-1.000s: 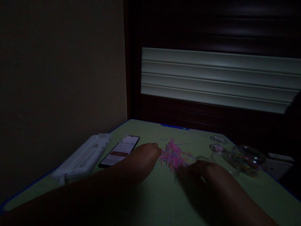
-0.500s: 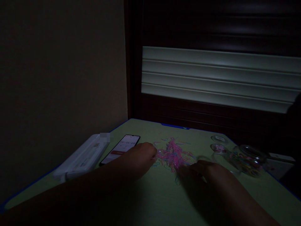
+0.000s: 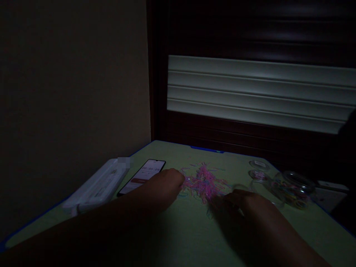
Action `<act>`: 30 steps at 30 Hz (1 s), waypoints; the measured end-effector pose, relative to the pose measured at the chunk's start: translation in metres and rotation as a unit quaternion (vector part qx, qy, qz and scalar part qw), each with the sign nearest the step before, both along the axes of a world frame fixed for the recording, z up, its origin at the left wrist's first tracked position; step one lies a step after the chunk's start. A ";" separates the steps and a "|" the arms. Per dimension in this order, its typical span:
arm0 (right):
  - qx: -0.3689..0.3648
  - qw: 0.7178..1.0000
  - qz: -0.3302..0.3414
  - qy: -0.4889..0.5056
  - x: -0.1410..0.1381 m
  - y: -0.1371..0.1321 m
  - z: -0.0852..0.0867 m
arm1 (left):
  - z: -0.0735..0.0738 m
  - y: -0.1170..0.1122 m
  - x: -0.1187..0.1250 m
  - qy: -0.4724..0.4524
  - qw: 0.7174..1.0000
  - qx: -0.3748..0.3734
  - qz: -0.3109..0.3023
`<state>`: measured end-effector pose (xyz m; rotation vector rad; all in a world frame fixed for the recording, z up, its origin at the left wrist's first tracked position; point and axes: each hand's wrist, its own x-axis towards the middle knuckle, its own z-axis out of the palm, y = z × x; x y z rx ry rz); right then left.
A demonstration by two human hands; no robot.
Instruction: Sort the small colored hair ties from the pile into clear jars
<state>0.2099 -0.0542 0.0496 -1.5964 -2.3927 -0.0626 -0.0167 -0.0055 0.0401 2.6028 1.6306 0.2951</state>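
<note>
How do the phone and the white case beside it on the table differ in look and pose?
The phone is flat, dark-framed, with a lit screen showing a timer; the white case is unlit, plain, longer and thicker. The phone lies right beside the left hand; the white case lies farther out, along the table's left edge. Both lie flat, angled the same way.

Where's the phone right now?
The phone lies screen-up on the table's left side, between the white box and the left hand.
</note>
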 end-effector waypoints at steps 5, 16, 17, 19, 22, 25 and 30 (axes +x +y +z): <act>-0.001 1.000 0.009 -0.001 0.001 0.001 0.000 | 0.000 0.001 0.003 -0.013 0.999 0.033 -0.015; -0.006 1.000 0.025 0.002 0.004 0.005 -0.002 | 0.010 0.000 0.021 -0.136 0.984 0.054 -0.102; -0.006 1.000 0.027 0.004 0.004 0.005 -0.002 | 0.010 -0.001 0.022 -0.159 0.981 0.046 -0.103; -0.004 1.000 0.026 0.004 0.004 0.004 -0.002 | 0.010 -0.002 0.025 -0.220 0.971 0.012 -0.098; 0.011 1.000 0.006 0.002 0.003 0.002 -0.003 | 0.009 -0.004 0.028 -0.309 0.946 -0.058 -0.075; 0.006 1.000 0.012 0.005 0.000 0.000 -0.002 | 0.010 -0.006 0.031 -0.365 0.923 -0.105 -0.056; 0.010 1.000 0.004 0.018 -0.001 0.000 0.001 | 0.011 -0.009 0.034 -0.421 0.893 -0.150 -0.053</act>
